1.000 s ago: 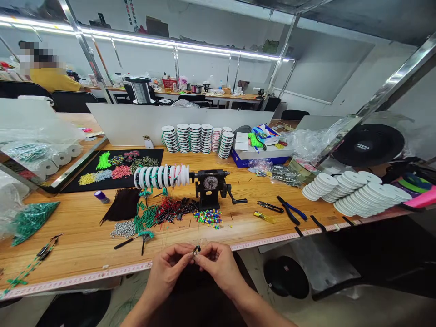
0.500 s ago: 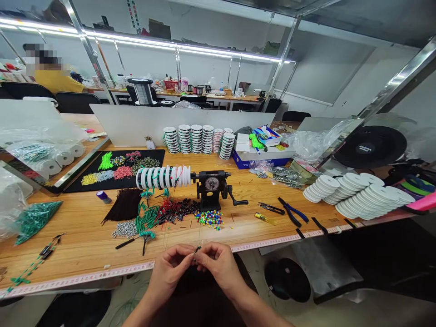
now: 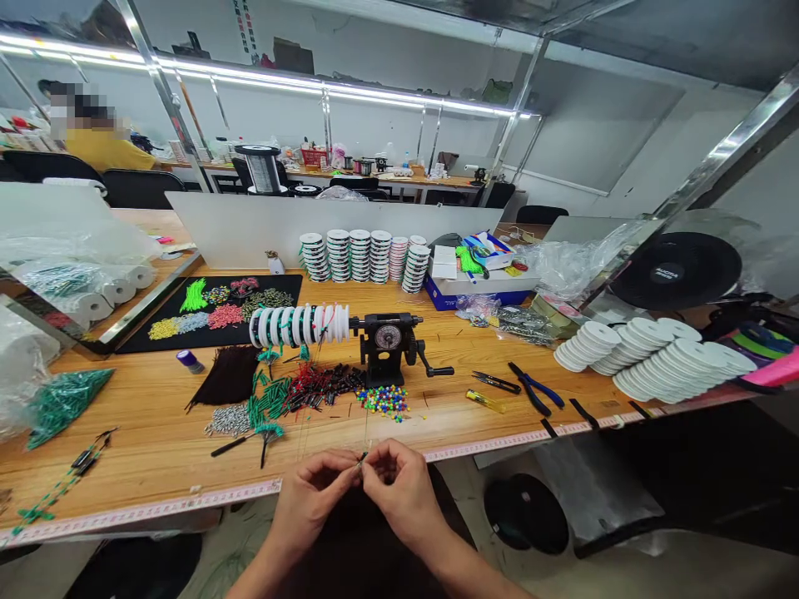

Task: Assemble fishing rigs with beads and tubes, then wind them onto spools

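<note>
I read the left hand [image 3: 307, 497] and right hand [image 3: 403, 489] as both closed in a fingertip pinch on a small dark fitting [image 3: 360, 460], equally near each hand, just off the wooden bench [image 3: 143, 445]. Its long axis is unresolved; a fine line [image 3: 365, 428] runs from it, forward toward the coloured beads [image 3: 383, 402]
</note>
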Tool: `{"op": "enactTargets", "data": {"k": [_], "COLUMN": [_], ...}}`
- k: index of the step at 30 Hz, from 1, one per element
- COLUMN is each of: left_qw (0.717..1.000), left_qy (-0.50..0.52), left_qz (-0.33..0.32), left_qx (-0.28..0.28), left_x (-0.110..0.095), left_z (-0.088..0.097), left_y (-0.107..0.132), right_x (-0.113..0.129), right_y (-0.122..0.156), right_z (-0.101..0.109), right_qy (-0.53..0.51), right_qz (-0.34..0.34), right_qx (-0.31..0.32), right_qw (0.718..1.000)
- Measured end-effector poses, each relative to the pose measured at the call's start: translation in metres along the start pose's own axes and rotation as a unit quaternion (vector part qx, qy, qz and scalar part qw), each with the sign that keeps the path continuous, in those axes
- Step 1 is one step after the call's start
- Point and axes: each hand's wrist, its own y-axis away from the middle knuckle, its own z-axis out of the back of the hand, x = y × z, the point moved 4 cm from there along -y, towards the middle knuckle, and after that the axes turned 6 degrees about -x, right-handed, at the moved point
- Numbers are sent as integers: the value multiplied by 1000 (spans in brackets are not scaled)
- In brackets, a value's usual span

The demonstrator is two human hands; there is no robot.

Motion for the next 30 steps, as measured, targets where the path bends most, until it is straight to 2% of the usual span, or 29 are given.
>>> {"op": "enactTargets", "data": {"k": [4, 9, 15, 19, 23, 26, 30], "left_qw": [1000, 1000, 1000, 1000, 1000, 1000, 998], "left_qy": [4, 20, 11, 4, -3, 4, 17], "left_qz": [5, 10, 0, -3, 8, 23, 50], "left_qx": [7, 2, -28, -15, -8, -7, -18], "left_x": [-1, 2, 6, 7, 3, 1, 2], "left_z": [0, -1, 0, 0, -1, -3, -3], "left_y": [0, 1, -1, -1, 0, 1, 1], "right_x": [6, 20, 11, 5, 15, 27, 29], "right_y": [3, 1, -16, -21, -24, -29, -32], "right_z": [0, 9, 5, -3, -3, -1, 1], "right_qy": [-30, 41, -45, -35, 36, 90, 65], "right_qz": [27, 98, 14, 16, 61, 122, 146], "right_qx": [23, 68, 179, 212, 186, 134, 69], "right_qw": [999, 992, 983, 976, 980, 979, 985]}}
